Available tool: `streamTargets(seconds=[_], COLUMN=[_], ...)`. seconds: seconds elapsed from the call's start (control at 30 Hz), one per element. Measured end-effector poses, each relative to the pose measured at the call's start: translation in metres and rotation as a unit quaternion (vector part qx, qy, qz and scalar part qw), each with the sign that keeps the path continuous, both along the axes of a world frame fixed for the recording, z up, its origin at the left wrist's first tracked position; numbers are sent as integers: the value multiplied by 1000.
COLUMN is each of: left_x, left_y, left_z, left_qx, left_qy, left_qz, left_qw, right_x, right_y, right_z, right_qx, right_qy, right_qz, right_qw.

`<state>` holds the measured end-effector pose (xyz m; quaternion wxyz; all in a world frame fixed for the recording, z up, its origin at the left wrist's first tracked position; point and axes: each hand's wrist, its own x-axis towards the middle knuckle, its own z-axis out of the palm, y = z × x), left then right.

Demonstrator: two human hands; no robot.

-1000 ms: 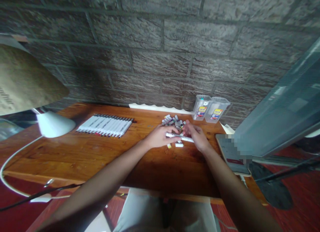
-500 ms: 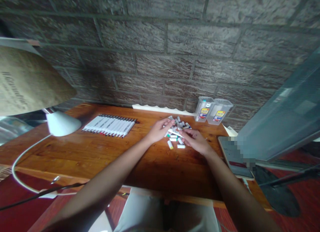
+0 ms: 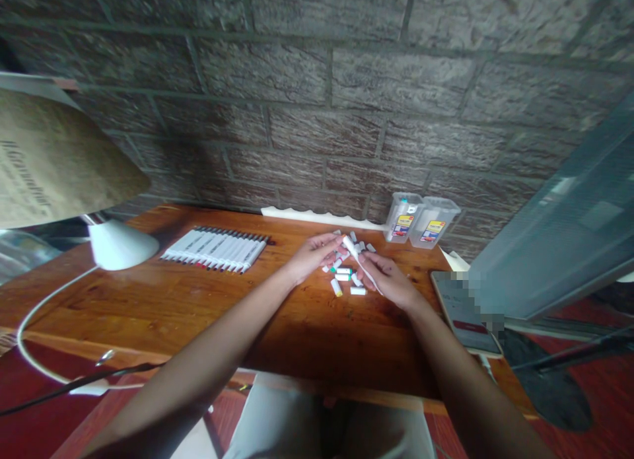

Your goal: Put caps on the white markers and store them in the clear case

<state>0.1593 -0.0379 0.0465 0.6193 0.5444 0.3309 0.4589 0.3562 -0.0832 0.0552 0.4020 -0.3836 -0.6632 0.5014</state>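
Note:
My right hand (image 3: 389,277) is closed around a white marker (image 3: 364,266), which slants up and left out of the fingers. At its upper end sits a white marker cap (image 3: 349,244) with an orange tip. My left hand (image 3: 317,255) pinches at this capped end; the fingertips partly cover it. Loose white marker caps lie in a pile beneath and between both hands, among them a green-banded cap (image 3: 343,277), a yellow-ended cap (image 3: 337,288) and a plain white cap (image 3: 358,291). Part of the pile is hidden by my hands.
A row of markers (image 3: 215,249) lies side by side on the wooden desk (image 3: 198,314), left. Two clear plastic boxes (image 3: 419,221) stand by the wall, one with something inside. A lamp (image 3: 121,244) is at left, a tablet (image 3: 465,314) at right.
The marker has turned from nearly level to a steeper slant, its orange-tipped end now up by my left fingers. My hands have shifted only slightly.

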Motion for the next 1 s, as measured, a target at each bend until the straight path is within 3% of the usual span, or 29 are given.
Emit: streamTargets(seconds=[0.1, 0.2, 0.37, 0.47, 0.7, 1.0], left_x=[2, 2, 1, 2, 2, 3], left_y=[-1, -1, 0, -1, 1, 5], left_z=[-1, 1, 4, 3, -1, -7], left_qx=[9, 2, 4, 11, 21, 44], left_qy=[15, 18, 21, 31, 58, 65], left_qz=[-4, 2, 29, 33, 28, 26], left_qw=[1000, 1000, 999, 999, 998, 997], right_x=[1, 4, 10, 15, 21, 18], right_y=[1, 5, 10, 10, 9, 6], right_z=[1, -1, 7, 12, 13, 20], right_qx=[-9, -32, -141, -168, -118, -103], right_qy=[34, 128, 303, 328, 366, 308], right_qz=[10, 0, 21, 47, 45, -10], right_qw=[999, 991, 942, 928, 922, 946])
